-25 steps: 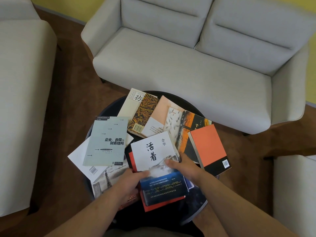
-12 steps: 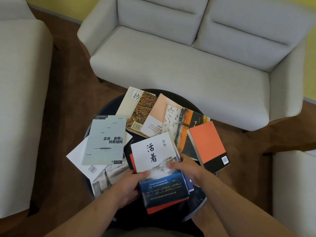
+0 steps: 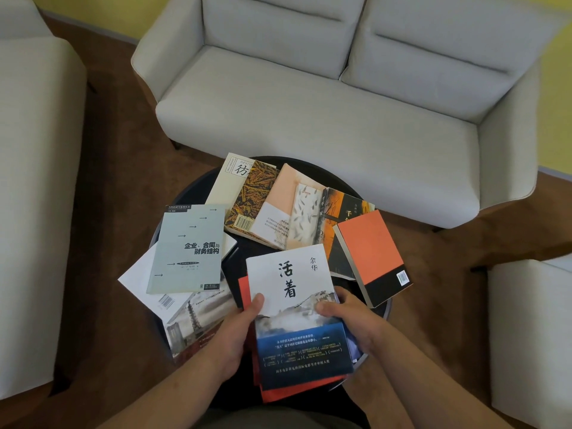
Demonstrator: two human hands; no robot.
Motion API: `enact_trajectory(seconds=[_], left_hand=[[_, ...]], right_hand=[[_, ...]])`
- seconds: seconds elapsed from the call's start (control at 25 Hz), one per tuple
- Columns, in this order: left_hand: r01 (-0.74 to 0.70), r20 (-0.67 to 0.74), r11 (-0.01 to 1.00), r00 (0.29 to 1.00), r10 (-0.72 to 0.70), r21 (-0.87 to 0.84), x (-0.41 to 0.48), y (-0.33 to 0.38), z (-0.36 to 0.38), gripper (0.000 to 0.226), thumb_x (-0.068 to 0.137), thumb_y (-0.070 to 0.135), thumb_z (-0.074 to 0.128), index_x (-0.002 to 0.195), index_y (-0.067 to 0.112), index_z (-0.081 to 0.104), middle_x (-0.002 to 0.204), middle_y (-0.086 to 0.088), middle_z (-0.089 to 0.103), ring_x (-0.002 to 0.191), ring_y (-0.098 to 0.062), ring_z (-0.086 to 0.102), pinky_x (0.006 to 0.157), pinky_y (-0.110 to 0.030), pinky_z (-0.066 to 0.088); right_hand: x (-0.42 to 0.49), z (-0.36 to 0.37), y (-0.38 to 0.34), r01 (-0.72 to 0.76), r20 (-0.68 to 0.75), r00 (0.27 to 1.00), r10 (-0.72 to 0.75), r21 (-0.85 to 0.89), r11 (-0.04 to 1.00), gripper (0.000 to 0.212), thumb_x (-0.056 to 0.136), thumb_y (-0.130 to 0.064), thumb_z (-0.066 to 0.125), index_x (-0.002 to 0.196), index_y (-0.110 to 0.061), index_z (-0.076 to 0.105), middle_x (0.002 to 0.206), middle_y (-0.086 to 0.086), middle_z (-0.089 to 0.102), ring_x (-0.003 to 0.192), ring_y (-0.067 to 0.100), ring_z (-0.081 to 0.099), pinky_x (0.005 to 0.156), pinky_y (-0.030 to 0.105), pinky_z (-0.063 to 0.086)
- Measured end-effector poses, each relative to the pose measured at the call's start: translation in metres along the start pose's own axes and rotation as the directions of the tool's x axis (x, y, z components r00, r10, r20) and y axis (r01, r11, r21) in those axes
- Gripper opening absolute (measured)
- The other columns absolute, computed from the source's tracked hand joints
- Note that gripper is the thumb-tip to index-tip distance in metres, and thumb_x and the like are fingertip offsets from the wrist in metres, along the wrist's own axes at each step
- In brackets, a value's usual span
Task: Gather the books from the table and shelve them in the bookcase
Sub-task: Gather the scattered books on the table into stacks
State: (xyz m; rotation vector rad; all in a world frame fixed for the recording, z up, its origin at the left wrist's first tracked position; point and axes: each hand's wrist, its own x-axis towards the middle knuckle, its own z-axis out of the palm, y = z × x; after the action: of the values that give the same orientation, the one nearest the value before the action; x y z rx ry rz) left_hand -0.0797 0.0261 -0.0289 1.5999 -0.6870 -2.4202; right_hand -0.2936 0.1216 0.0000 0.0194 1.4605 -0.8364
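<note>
Red bk mostly under white bk

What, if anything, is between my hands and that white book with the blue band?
Nothing visible. The left hand grips the white book at its left edge, the right hand at its right edge, and no book lies on top of it. It rests on a red book. The bookcase is out of view.

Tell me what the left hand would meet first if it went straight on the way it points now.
The left hand grips the white book. Straight on past its far edge, it would probably meet the dark orange-streaked book first; depth is unclear.
</note>
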Motion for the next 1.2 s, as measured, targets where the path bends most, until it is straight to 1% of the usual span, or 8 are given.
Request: enact_trajectory(seconds=[0.12,0.32,0.56,0.68,0.8,0.96,1.12,1.2], left_hand=[[0.018,-0.021,1.0,1.0,-0.018,0.016,-0.001,-0.002,0.001,0.067,0.069,0.048,0.074,0.124,0.011,0.064,0.112,-0.014,0.077,0.101,-0.036,0.074,0.095,-0.049,0.055],[0.058,-0.015,0.996,0.998,-0.06,-0.062,-0.005,-0.004,0.006,0.08,0.066,0.046,0.077,0.134,0.011,0.054,0.124,-0.022,0.069,0.088,-0.04,0.077,0.06,-0.039,0.062],[-0.044,0.088,0.999,0.995,0.046,-0.019,-0.017,-0.007,0.013,0.053,0.083,0.034,0.069,0.133,0.022,0.055,0.121,-0.013,0.073,0.098,-0.036,0.075,0.068,-0.04,0.061],[-0.08,0.015,0.997,0.997,0.08,-0.006,-0.024,-0.025,0.021,0.03,0.095,0.023,0.064,0.124,0.025,0.058,0.117,-0.009,0.072,0.1,-0.034,0.072,0.069,-0.041,0.061],[-0.024,-0.076,0.999,0.997,0.022,-0.032,-0.024,-0.045,0.031,0.028,0.093,0.021,0.068,0.12,0.02,0.062,0.112,-0.013,0.075,0.097,-0.04,0.074,0.078,-0.048,0.06],[0.006,-0.167,0.999,0.986,0.0,0.036,-0.018,-0.057,0.046,0.024,0.093,0.025,0.069,0.114,0.018,0.061,0.101,-0.01,0.077,0.089,-0.035,0.076,0.072,-0.043,0.06],[0.004,-0.245,0.988,0.969,0.034,0.154,-0.011,-0.066,0.052,0.031,0.093,0.034,0.068,0.116,0.016,0.057,0.108,-0.011,0.074,0.089,-0.031,0.076,0.07,-0.041,0.06],[-0.045,-0.261,0.964,0.958,0.116,0.264,-0.009,-0.066,0.052,0.03,0.093,0.034,0.068,0.114,0.015,0.058,0.112,-0.01,0.073,0.091,-0.029,0.075,0.079,-0.045,0.061]], right_hand=[[-0.009,0.0,0.01,0.004,-0.02,1.0,-0.003,0.054,0.999,0.033,0.089,-0.003,0.07,0.118,-0.013,0.056,0.112,0.019,0.071,0.094,0.037,0.072,0.073,0.042,0.061],[-0.023,0.004,0.024,0.035,-0.037,0.999,-0.029,0.147,0.989,0.036,0.093,-0.006,0.064,0.128,-0.01,0.054,0.111,0.018,0.071,0.091,0.035,0.07,0.075,0.041,0.059],[-0.04,0.009,0.033,0.032,0.018,0.999,-0.037,0.219,0.975,0.035,0.097,-0.007,0.059,0.127,-0.025,0.056,0.108,0.017,0.075,0.082,0.035,0.075,0.064,0.039,0.063],[-0.047,0.005,0.045,0.027,0.022,0.999,-0.032,0.193,0.981,0.032,0.098,-0.008,0.058,0.126,-0.025,0.055,0.113,0.016,0.072,0.082,0.033,0.076,0.064,0.039,0.062],[-0.045,-0.008,0.059,-0.003,-0.001,1.0,0.003,0.141,0.99,0.029,0.099,-0.013,0.06,0.125,-0.023,0.054,0.116,0.016,0.071,0.081,0.03,0.076,0.062,0.036,0.062],[-0.037,-0.024,0.068,-0.009,-0.01,1.0,0.01,0.053,0.999,0.027,0.098,-0.016,0.06,0.124,-0.02,0.052,0.114,0.015,0.072,0.079,0.026,0.077,0.06,0.031,0.06],[-0.02,-0.039,0.071,0.015,-0.031,0.999,-0.018,-0.106,0.994,0.022,0.092,-0.024,0.065,0.113,-0.026,0.058,0.127,0.012,0.067,0.102,0.028,0.072,0.082,0.037,0.06],[-0.012,-0.044,0.067,0.032,-0.013,0.999,-0.036,-0.236,0.971,0.025,0.091,-0.027,0.067,0.115,-0.027,0.062,0.132,0.007,0.065,0.106,0.022,0.069,0.092,0.037,0.056]])
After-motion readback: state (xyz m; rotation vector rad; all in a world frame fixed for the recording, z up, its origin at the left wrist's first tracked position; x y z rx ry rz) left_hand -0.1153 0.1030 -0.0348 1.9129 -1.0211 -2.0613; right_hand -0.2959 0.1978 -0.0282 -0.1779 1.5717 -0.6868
